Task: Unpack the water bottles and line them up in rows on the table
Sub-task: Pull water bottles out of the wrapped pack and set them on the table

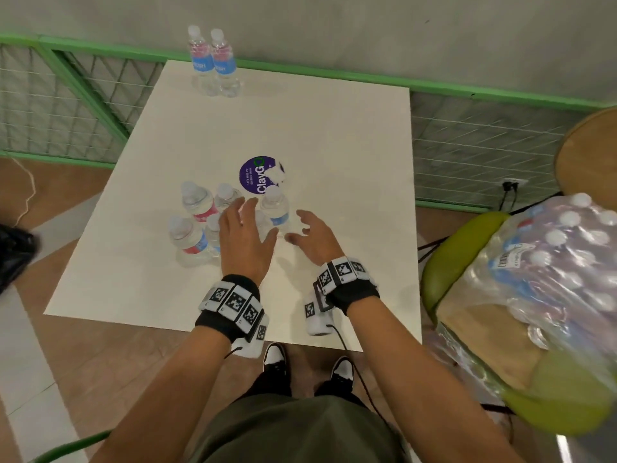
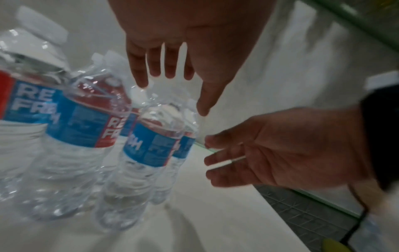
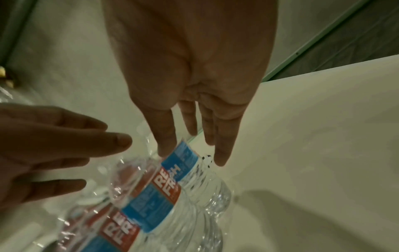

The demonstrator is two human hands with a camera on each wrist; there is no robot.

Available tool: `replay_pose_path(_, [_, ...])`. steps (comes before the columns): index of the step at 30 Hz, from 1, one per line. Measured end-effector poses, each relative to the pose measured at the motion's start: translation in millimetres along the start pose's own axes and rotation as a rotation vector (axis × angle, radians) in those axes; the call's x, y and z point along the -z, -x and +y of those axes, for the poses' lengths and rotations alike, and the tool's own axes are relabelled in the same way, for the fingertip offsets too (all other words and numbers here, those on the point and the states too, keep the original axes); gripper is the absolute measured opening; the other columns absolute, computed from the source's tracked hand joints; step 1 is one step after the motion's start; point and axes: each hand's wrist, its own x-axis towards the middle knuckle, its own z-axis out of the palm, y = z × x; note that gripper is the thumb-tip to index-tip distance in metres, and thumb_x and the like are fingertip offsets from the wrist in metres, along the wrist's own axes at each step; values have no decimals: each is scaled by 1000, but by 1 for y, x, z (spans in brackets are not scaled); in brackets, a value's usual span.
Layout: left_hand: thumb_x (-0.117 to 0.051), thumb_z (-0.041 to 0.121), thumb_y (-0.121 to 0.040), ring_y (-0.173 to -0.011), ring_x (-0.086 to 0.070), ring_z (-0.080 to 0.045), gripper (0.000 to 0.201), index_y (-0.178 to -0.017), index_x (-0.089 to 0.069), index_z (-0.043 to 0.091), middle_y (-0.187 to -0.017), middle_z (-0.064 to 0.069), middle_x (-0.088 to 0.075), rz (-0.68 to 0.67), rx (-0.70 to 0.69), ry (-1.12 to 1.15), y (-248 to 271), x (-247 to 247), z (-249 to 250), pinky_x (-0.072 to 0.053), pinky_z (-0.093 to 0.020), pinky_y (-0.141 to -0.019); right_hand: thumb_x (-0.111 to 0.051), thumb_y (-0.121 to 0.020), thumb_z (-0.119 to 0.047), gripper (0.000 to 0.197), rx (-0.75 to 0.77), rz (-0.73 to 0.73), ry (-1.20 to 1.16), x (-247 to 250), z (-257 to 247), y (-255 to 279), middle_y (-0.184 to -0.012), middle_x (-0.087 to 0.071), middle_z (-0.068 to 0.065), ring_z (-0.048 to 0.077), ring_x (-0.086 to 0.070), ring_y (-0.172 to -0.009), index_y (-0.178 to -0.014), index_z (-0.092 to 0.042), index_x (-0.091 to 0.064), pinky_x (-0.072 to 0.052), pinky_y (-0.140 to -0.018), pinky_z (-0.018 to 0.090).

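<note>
From the head view, a cluster of clear ribbed plastic bottles stands mid-way on the smooth white table; two more bottles stand at its far edge; a shrink-wrapped pack lies on a green chair. The left hand spreads flat over the cluster; the right hand hangs loosely splayed, holding nothing.

Left wrist: straight fingers above crinkled bottle shoulders, red-and-blue labels.

Right wrist: extended fingers near one label; contact unclear.

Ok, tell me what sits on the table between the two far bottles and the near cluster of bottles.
In the head view, mostly bare white tabletop, then a round purple sticker just beyond the near cluster of clear plastic bottles. The two far bottles stand at the back edge.
</note>
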Motion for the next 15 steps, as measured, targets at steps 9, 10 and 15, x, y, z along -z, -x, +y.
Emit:
replay_pose_path(9, [-53, 22, -90, -92, -52, -18, 13, -100, -59, 17, -97, 0, -56, -489, -528, 196, 51, -63, 134, -45, -33, -80, -62, -87, -9, 9, -296, 148, -312, 92, 166, 160, -86, -63, 0, 14, -60, -75, -92, -17, -62, -53, -70, 26])
replay_pose_path(10, [-52, 23, -91, -89, -53, -16, 12, -99, -59, 19, -96, 2, -57, -651, -594, 202, 60, -75, 154, -47, -35, -78, -62, -87, -7, 11, -362, 295, -314, 112, 185, 172, -85, -63, 2, 18, -60, -76, -93, -16, -63, -53, -72, 31])
replay_pose_path(15, [-53, 24, -90, -111, -53, -20, 28, -118, -57, 21, -126, -2, -54, -1186, -802, -32, 101, -143, 238, -40, -27, -90, -62, -87, -20, 44, -666, 758, -206, 205, 254, 212, -121, -61, 16, 32, -62, -103, -127, -5, -53, -50, -94, 45])
